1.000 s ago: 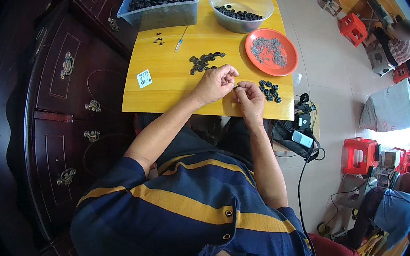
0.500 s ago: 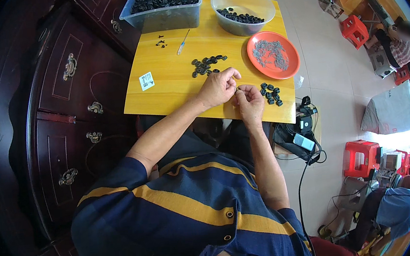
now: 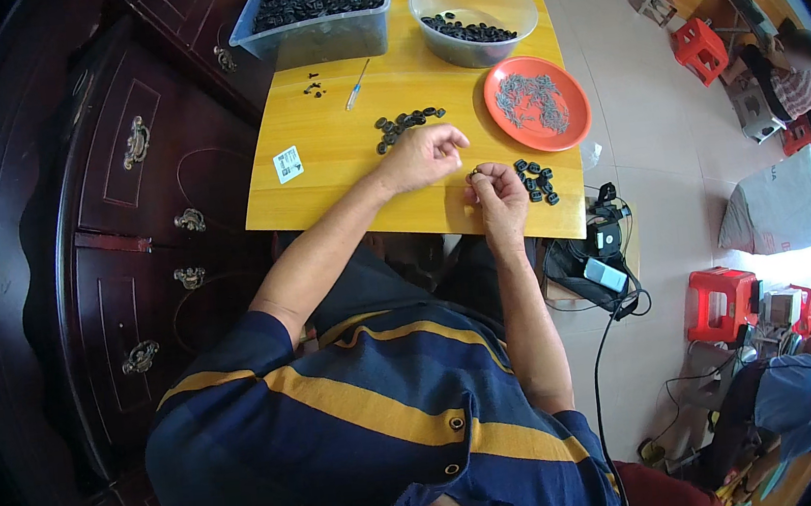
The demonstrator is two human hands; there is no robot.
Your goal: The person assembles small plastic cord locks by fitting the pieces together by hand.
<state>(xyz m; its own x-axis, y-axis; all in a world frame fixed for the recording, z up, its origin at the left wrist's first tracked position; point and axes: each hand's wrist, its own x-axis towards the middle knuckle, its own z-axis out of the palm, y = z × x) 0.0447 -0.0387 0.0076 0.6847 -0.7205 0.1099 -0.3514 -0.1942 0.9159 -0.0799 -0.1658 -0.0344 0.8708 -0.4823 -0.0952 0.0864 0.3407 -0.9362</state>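
Observation:
My right hand (image 3: 496,194) rests on the yellow wooden table (image 3: 348,180) and pinches a small black ring-shaped part (image 3: 475,173) between thumb and fingertips. My left hand (image 3: 428,152) sits just to its left, fingers curled loosely; whether it holds anything is hidden. A small pile of black parts (image 3: 536,180) lies right of my right hand. Another pile of black parts (image 3: 402,125) lies just beyond my left hand.
An orange plate (image 3: 537,102) of small grey metal pieces, a clear round bowl (image 3: 472,4) and a clear bin (image 3: 321,10) of black parts stand farther back. A small screwdriver (image 3: 355,85) and a white card (image 3: 288,163) lie on the table. Dark drawers stand left; another person sits far right.
My left hand has drawn away from my right hand, a little to the left. My right hand stays in place with the small part.

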